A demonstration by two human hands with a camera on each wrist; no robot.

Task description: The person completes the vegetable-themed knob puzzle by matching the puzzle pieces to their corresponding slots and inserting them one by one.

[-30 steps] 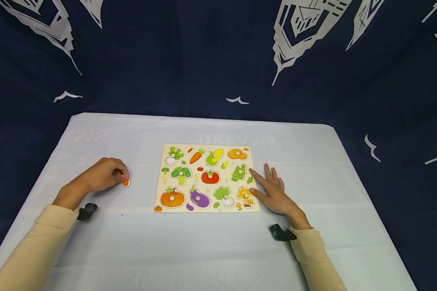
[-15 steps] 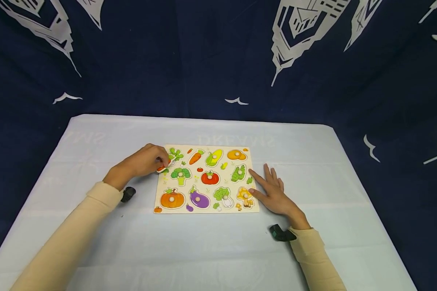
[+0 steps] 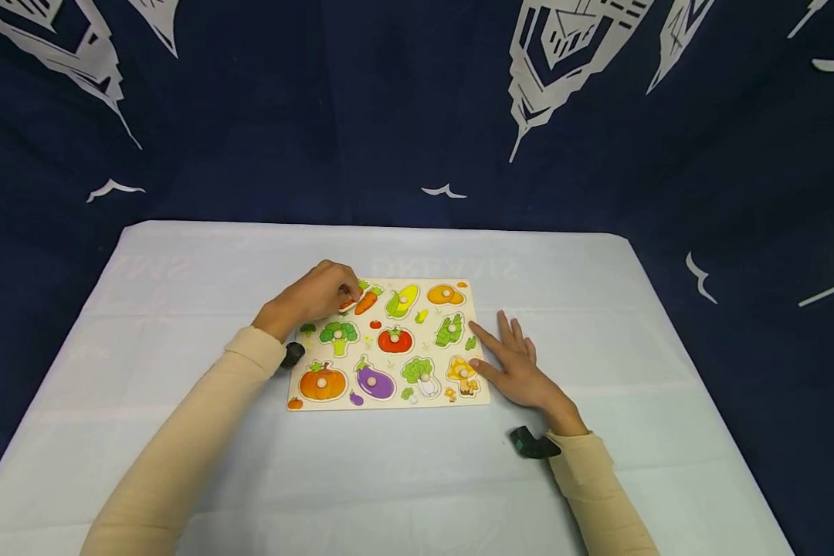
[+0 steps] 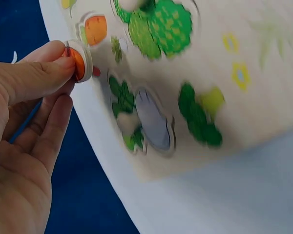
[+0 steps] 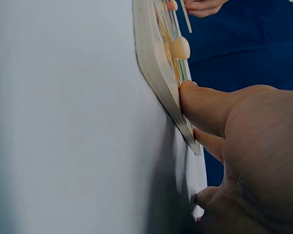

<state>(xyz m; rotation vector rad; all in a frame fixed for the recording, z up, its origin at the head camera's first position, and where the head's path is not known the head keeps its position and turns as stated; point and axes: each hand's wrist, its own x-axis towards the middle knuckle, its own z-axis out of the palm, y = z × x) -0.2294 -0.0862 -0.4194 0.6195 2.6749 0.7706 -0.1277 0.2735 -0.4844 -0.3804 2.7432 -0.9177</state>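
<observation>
Between thumb and fingertips, my left hand (image 3: 320,292) pinches an orange carrot puzzle piece (image 4: 79,63) with a pale edge. It hovers over the upper left of the wooden vegetable puzzle board (image 3: 427,344), close to the printed carrot picture (image 3: 367,301), which shows no knob. Knobbed pieces sit in the board around it, such as the white radish (image 4: 154,119), the broccoli (image 3: 338,333) and the corn (image 3: 403,300). My right hand (image 3: 517,371) lies with fingers spread at the board's right side, thumb and index finger touching its edge near the mushroom piece (image 3: 462,372).
The board lies on a table with a white cloth (image 3: 389,479). Behind the table hangs a dark blue curtain (image 3: 285,116) with white printed shapes. Dark wrist cameras are strapped to both arms, the right one (image 3: 531,444) low over the cloth.
My left hand has carried the carrot piece from the cloth left of the board rightward to above its upper left part. The right hand stays at the board's right edge.
</observation>
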